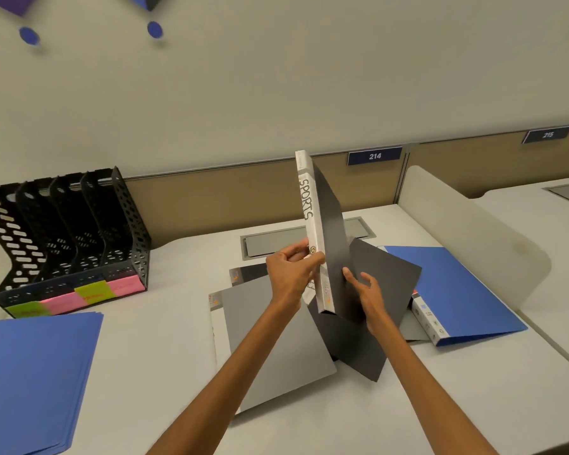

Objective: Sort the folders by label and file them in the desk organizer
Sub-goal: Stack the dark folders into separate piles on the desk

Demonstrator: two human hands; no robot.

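Both hands are grasping the upright SPORTS folder, left hand pinching its spine, right hand gripping the cover; label-reading step, likely heading next to the desk organizer at frame left.

An open-plan office: numbered desk plates on the beige partition at centre, white desk, black file organizer at left

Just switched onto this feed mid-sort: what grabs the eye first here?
The SPORTS folder is held upright at centre, the left hand gripping its white spine and the right hand holding its dark cover. At far left stands the black desk organizer, with pink and green labels along its front. Grey folders lie on the desk beneath the hands.
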